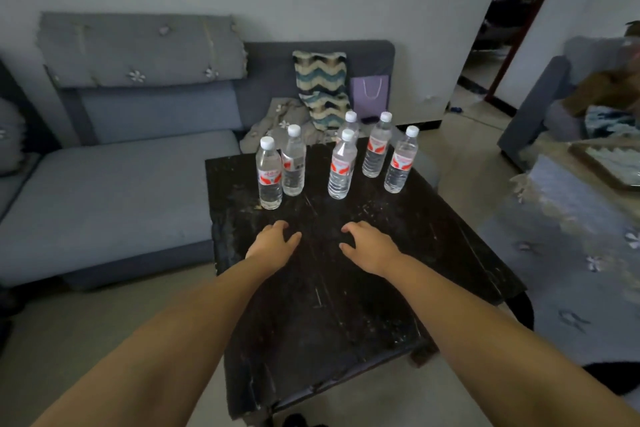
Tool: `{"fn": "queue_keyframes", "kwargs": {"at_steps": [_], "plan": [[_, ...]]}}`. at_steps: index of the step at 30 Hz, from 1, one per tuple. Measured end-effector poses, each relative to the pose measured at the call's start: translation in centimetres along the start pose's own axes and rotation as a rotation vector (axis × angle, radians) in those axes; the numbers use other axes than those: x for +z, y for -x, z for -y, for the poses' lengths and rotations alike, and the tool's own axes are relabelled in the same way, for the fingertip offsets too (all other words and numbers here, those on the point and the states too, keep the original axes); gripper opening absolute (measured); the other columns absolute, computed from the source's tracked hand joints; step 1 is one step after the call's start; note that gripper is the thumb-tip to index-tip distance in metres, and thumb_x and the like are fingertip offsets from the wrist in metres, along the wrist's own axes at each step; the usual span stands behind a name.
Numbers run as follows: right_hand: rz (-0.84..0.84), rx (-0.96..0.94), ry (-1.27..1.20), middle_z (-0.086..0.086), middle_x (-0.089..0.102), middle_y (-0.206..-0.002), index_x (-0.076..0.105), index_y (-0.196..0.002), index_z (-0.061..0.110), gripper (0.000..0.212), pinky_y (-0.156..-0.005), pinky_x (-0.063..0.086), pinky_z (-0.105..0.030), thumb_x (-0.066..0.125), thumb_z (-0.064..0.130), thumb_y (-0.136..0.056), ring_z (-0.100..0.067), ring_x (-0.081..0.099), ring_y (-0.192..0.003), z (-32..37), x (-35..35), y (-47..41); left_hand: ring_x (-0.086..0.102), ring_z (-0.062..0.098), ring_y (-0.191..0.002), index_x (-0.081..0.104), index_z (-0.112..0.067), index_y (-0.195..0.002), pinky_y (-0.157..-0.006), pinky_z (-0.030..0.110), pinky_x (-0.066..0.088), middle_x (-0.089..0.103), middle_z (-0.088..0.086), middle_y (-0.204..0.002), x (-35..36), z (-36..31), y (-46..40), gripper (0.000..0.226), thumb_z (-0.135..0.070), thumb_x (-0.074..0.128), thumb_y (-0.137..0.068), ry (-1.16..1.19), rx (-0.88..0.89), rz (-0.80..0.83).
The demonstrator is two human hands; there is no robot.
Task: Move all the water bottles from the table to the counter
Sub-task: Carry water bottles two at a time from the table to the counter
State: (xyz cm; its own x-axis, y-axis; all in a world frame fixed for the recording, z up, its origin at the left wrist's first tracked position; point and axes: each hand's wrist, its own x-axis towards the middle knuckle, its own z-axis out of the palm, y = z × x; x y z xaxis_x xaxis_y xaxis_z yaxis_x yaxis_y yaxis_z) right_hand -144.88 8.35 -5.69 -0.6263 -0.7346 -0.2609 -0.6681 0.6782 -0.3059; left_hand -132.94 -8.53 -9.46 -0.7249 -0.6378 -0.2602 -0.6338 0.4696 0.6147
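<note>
At the far end of the dark table (346,288), just above the middle of the frame, six clear water bottles with white caps and red-and-white labels stand upright. Two stand close together at left: the nearest-left bottle (269,174) and the bottle behind it (293,161), their sides almost touching. To the right of a gap stands the centre bottle (342,169), with the rear bottle (350,123) partly hidden just behind it. Further right come the second-from-right bottle (377,146) and the rightmost bottle (401,160), slightly apart from each other.

Below the bottles, both bare arms reach in from the bottom corners. The left hand (272,242) hovers palm down over the tabletop, fingers loosely curled and a little spread, holding nothing. The right hand (369,244) mirrors it near the centre, fingers also loosely bent and empty. Both hands are short of the bottles, touching none.

Behind the table, filling the left and upper centre, is a grey-blue sofa (131,166). On it, above the bottles, lean a zigzag-patterned cushion (322,87) and a small purple paper bag (370,94). At the upper right is an open doorway (502,28).
</note>
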Motion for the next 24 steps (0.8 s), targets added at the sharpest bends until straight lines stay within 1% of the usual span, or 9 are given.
{"fn": "queue_keyframes", "kwargs": {"at_steps": [5, 8, 13, 17, 20, 21, 22, 23, 24], "plan": [[0.003, -0.006, -0.045, -0.008, 0.049, -0.137, 0.046, -0.138, 0.018, 0.046, -0.105, 0.042, -0.045, 0.052, 0.036, -0.096, -0.026, 0.051, -0.124, 0.6, -1.3, -8.7, 0.054, 0.03, -0.125, 0.043, -0.014, -0.142, -0.103, 0.041, 0.047, 0.053, 0.013, -0.139, -2.1, 1.0, -7.2, 0.057, -0.042, 0.056, -0.094, 0.059, -0.068, -0.014], [-0.012, -0.002, -0.125, -0.009, 0.053, -0.134, 0.049, -0.136, 0.015, 0.046, -0.103, 0.045, -0.044, 0.054, 0.035, -0.095, -0.026, 0.054, -0.121, 1.0, -1.0, -12.1, 0.053, 0.031, -0.125, 0.042, -0.014, -0.143, -0.104, 0.043, 0.046, 0.052, 0.013, -0.139, -2.5, 1.2, -9.6, 0.059, -0.038, 0.06, -0.092, 0.101, -0.092, -0.034], [-0.032, 0.036, -0.341, -0.011, 0.06, -0.128, 0.051, -0.134, 0.011, 0.043, -0.1, 0.047, -0.036, 0.059, 0.027, -0.094, -0.024, 0.058, -0.117, 1.9, 0.8, -18.4, 0.051, 0.029, -0.127, 0.036, -0.014, -0.144, -0.104, 0.045, 0.046, 0.047, 0.011, -0.141, -1.9, 1.9, -13.6, 0.067, -0.03, 0.068, -0.087, 0.251, -0.191, -0.144], [-0.137, 0.116, -0.558, -0.014, 0.046, -0.143, 0.035, -0.146, 0.008, 0.063, -0.107, 0.04, -0.036, 0.064, 0.024, -0.091, -0.027, 0.048, -0.132, 3.4, 2.0, -23.7, 0.037, 0.027, -0.141, 0.017, -0.019, -0.153, -0.112, 0.048, 0.038, 0.029, 0.008, -0.156, -1.5, 2.2, -16.5, 0.095, -0.039, 0.075, -0.08, 0.389, -0.249, -0.21], [-0.178, 0.152, -0.677, -0.012, 0.034, -0.153, 0.022, -0.151, 0.011, 0.078, -0.112, 0.034, -0.036, 0.068, 0.023, -0.089, -0.026, 0.036, -0.141, 4.2, 2.9, -27.0, 0.043, 0.023, -0.138, 0.02, -0.033, -0.149, -0.11, 0.05, 0.042, 0.036, 0.002, -0.153, -0.8, 3.2, -19.6, 0.107, -0.049, 0.08, -0.062, 0.5, -0.254, -0.225], [-0.188, 0.158, -0.715, -0.011, 0.032, -0.154, 0.021, -0.152, 0.012, 0.081, -0.113, 0.032, -0.036, 0.069, 0.022, -0.087, -0.025, 0.035, -0.142, 4.4, 3.2, -28.1, 0.047, 0.019, -0.135, 0.023, -0.033, -0.147, -0.108, 0.046, 0.044, 0.041, 0.0, -0.15, -0.5, 3.6, -20.4, 0.106, -0.046, 0.081, -0.059, 0.536, -0.264, -0.229], [-0.203, 0.151, -0.755, -0.011, 0.033, -0.154, 0.023, -0.152, 0.012, 0.083, -0.115, 0.033, -0.037, 0.072, 0.021, -0.085, -0.025, 0.035, -0.142, 4.5, 3.6, -29.2, 0.051, 0.014, -0.129, 0.027, -0.029, -0.144, -0.106, 0.036, 0.047, 0.046, -0.002, -0.145, -0.2, 3.7, -21.2, 0.101, -0.038, 0.083, -0.061, 0.565, -0.278, -0.233], [-0.225, 0.134, -0.803, -0.009, 0.037, -0.152, 0.025, -0.151, 0.013, 0.084, -0.116, 0.034, -0.039, 0.074, 0.022, -0.083, -0.024, 0.038, -0.14, 4.6, 4.1, -30.2, 0.055, 0.007, -0.121, 0.032, -0.024, -0.139, -0.099, 0.02, 0.049, 0.05, -0.005, -0.137, 0.0, 3.7, -21.7, 0.09, -0.026, 0.085, -0.066, 0.586, -0.278, -0.246], [-0.243, 0.116, -0.856, -0.007, 0.041, -0.149, 0.028, -0.149, 0.014, 0.085, -0.115, 0.036, -0.041, 0.077, 0.022, -0.08, -0.022, 0.041, -0.138, 4.7, 4.4, -30.7, 0.058, 0.0, -0.11, 0.035, -0.026, -0.132, -0.087, 0.007, 0.048, 0.053, -0.009, -0.128, 0.2, 3.4, -22.0, 0.08, -0.015, 0.084, -0.07, 0.6, -0.263, -0.268]]}}
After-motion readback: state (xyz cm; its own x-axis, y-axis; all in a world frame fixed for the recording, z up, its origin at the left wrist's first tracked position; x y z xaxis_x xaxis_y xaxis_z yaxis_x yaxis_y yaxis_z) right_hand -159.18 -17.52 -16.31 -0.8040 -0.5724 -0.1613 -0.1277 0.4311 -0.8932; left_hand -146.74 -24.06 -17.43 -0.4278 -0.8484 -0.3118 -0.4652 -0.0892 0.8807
